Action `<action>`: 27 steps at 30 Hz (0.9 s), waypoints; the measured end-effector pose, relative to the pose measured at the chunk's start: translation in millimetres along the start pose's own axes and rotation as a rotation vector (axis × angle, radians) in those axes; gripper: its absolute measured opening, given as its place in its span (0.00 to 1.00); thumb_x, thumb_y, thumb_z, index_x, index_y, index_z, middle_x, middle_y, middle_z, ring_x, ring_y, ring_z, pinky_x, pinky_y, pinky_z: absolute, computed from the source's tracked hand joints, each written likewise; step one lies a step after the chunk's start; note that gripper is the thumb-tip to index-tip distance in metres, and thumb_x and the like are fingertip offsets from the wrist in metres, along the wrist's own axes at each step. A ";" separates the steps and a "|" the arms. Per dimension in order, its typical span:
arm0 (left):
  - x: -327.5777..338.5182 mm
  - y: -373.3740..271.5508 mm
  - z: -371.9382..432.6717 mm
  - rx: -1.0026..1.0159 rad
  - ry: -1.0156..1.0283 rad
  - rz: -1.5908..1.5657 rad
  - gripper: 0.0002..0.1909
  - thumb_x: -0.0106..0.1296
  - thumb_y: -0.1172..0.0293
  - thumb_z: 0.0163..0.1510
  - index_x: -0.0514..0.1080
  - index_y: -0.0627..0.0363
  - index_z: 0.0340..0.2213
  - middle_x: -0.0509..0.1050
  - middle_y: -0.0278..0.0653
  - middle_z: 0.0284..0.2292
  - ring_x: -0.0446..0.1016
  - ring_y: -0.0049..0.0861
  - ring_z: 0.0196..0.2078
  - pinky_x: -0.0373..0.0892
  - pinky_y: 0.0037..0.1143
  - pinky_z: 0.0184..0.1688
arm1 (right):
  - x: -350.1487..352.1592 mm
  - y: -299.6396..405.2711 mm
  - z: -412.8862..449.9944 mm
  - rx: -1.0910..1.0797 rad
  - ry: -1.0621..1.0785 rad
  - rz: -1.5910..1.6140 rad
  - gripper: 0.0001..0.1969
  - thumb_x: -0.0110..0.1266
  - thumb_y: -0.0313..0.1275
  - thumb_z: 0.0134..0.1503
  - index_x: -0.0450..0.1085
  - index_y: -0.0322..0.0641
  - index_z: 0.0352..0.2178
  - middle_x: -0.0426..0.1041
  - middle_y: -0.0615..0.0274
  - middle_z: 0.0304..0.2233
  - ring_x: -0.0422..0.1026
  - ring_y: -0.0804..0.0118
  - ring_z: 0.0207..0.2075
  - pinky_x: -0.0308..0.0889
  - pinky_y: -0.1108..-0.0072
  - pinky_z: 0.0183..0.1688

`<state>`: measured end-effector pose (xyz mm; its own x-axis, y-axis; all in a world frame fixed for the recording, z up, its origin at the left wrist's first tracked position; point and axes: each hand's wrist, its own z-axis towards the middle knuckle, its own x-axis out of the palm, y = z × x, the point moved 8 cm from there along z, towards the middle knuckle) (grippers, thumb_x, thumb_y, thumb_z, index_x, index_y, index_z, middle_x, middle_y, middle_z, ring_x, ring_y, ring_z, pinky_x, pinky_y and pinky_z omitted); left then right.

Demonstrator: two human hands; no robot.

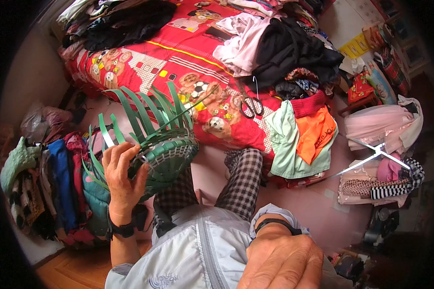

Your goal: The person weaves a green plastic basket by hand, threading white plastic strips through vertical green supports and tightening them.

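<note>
A partly woven basket (166, 155) of green plastic strapping is tilted above my left thigh. Long loose strap ends (144, 112) fan out from its far side, and its near face shows a white and green weave. My left hand (123, 173) holds the basket at its left edge, thumb and fingers around the strapping. Close to the camera, in front of my chest, is my right hand (284, 262), back of the hand up and away from the basket. The bottom of the picture cuts off its fingertips, so anything under them is hidden.
Ahead is a bed with a red bear-print cover (188, 54), bearing black-handled scissors (252, 107) and heaped clothes (289, 47). More clothes (63, 180) stand piled at left. A folding rack (379, 151) with pink garments is at right. A wooden surface (86, 265) lies lower left.
</note>
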<state>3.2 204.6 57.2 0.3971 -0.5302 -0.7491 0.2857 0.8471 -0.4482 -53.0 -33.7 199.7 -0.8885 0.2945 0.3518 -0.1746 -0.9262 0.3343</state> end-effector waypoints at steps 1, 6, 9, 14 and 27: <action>2.5 0.2 0.6 0.001 0.003 -0.006 0.19 0.60 0.70 0.49 0.73 0.61 0.43 0.73 0.45 0.43 0.67 0.42 0.48 0.62 0.35 0.53 | -2.1 -2.8 -0.2 -0.007 -0.007 -0.008 0.10 0.49 0.21 0.60 0.75 0.20 0.30 0.74 0.31 0.35 0.77 0.45 0.33 0.76 0.65 0.35; -2.6 -2.0 2.0 0.016 -0.030 0.001 0.21 0.61 0.73 0.44 0.73 0.59 0.42 0.73 0.43 0.42 0.68 0.42 0.45 0.63 0.35 0.50 | -0.6 15.8 2.6 -0.166 0.033 -0.111 0.08 0.51 0.19 0.58 0.74 0.20 0.28 0.74 0.31 0.35 0.77 0.44 0.32 0.76 0.64 0.35; -1.8 1.0 0.4 0.013 -0.025 0.007 0.21 0.61 0.74 0.44 0.73 0.59 0.42 0.73 0.44 0.42 0.68 0.43 0.45 0.63 0.35 0.50 | -5.5 6.9 1.4 0.028 -0.036 -0.076 0.08 0.51 0.19 0.57 0.74 0.20 0.27 0.74 0.31 0.34 0.77 0.45 0.32 0.76 0.64 0.35; -2.5 -1.7 3.4 0.025 -0.029 0.002 0.21 0.61 0.74 0.44 0.73 0.60 0.42 0.73 0.45 0.41 0.68 0.43 0.45 0.63 0.36 0.51 | -6.0 8.7 -0.7 0.057 -0.024 -0.118 0.08 0.51 0.19 0.58 0.73 0.21 0.27 0.74 0.33 0.34 0.77 0.46 0.32 0.75 0.66 0.32; -1.3 -0.1 5.7 0.018 0.004 0.017 0.21 0.60 0.75 0.44 0.73 0.60 0.43 0.73 0.45 0.42 0.68 0.42 0.45 0.62 0.36 0.51 | -32.2 -33.6 -8.5 0.406 -0.433 0.898 0.06 0.50 0.20 0.62 0.62 0.25 0.37 0.72 0.36 0.32 0.71 0.62 0.21 0.68 0.78 0.21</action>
<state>7.7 204.9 61.0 0.3990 -0.5156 -0.7583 0.2944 0.8552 -0.4266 -22.2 -14.1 169.7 -0.3818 -0.3222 0.8663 0.6917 -0.7212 0.0366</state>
